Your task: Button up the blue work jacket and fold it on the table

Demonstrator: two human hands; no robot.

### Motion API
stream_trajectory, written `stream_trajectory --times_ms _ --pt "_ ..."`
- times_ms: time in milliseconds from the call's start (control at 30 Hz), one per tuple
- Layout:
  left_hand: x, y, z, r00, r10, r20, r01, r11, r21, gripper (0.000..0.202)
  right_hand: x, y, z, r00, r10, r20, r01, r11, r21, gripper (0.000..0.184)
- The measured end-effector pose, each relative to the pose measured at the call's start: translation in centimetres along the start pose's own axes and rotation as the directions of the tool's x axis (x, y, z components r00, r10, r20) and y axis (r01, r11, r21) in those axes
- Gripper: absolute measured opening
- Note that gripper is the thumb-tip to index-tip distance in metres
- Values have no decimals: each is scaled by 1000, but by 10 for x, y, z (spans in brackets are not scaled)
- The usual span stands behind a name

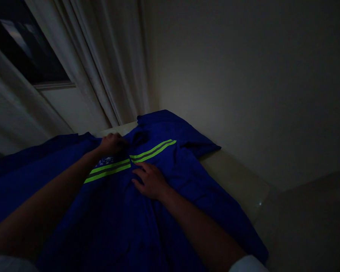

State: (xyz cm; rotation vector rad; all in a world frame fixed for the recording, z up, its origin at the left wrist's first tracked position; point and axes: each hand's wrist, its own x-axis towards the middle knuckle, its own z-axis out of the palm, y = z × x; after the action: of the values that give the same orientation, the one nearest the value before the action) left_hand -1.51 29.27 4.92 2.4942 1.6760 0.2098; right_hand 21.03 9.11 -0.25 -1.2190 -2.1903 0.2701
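A dark blue work jacket (184,177) lies spread front up, with yellow-green and grey reflective stripes across the chest and a white print on one side. My left hand (112,143) is near the collar, its fingers curled down on the cloth of the jacket's upper front; the fingertips are partly hidden. On the stripe and the front edge just below rests my right hand (150,180), fingers apart and lying on the fabric. The lower part of the jacket is deep in shadow.
Pale surface (232,177) shows beneath the jacket on the right, its edge meeting a plain wall (243,75). Light curtains (110,56) hang at the back left beside a dark window (25,41). The room is dim.
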Motion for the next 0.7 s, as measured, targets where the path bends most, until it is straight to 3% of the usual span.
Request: stream_trajectory --times_ms 67,167,233,333,500,600,700 --pt "-16 3 4 997 68 44 -71 996 62 42 1 -1 0 1000 14 -12 -15 1000 -8 32" --pt "-32 15 10 990 126 -65 -123 991 47 50 1 -1 0 1000 7 -25 -7 1000 -9 40" --pt "-40 26 14 988 142 -65 -144 989 -22 51 0 -2 -1 1000 -9 -8 9 1000 -12 46" --pt "-52 42 15 995 96 12 -96 994 -53 41 -2 -2 -5 999 14 31 -14 1000 6 36" --pt "-93 67 15 989 -50 -139 42 997 -62 39 1 3 -8 985 164 -48 -154 974 165 31" --pt "-127 85 27 987 -59 -152 44 994 -102 34 5 9 -9 953 274 -127 -242 945 221 29" --pt "-156 99 45 990 -12 -138 -6 991 -135 28 4 12 -11 946 297 -129 -271 944 187 18"
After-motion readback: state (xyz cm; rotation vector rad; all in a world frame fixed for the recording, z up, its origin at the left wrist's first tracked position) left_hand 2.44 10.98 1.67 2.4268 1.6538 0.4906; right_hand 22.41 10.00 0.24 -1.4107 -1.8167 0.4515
